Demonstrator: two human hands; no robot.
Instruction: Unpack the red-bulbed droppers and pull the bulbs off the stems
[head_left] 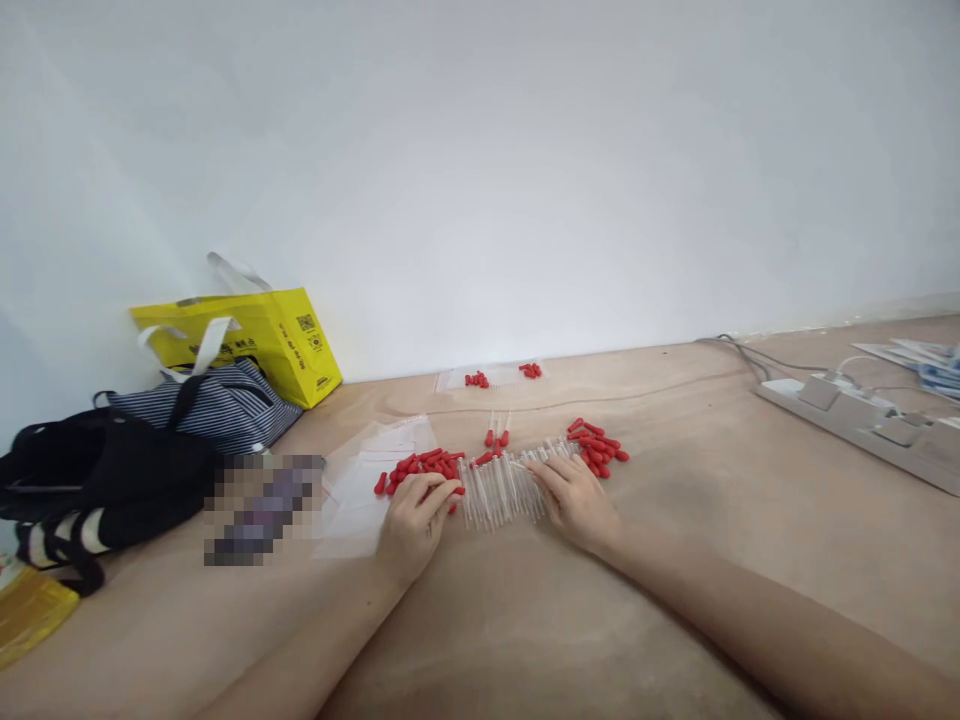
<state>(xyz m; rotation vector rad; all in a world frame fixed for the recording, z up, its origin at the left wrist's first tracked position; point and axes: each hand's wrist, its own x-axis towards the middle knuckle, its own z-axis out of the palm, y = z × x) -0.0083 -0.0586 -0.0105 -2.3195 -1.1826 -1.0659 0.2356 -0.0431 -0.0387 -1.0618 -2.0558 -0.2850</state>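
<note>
My left hand is closed, its thumb and fingertips pinching a red rubber dropper bulb. Just beyond it lies a pile of red bulbs. My right hand reaches over a row of clear dropper tubes, its fingertips closed on a tube at the row's far side; the thumb is hidden. A second pile of red bulbs lies beyond that hand. Behind the row rest a few droppers, with red bulbs fitted on clear tubes.
Clear plastic bags lie left of the tubes. Farther back is a bag with bulbed droppers. A yellow bag, striped bag and black bag stand left. A power strip with cables sits right.
</note>
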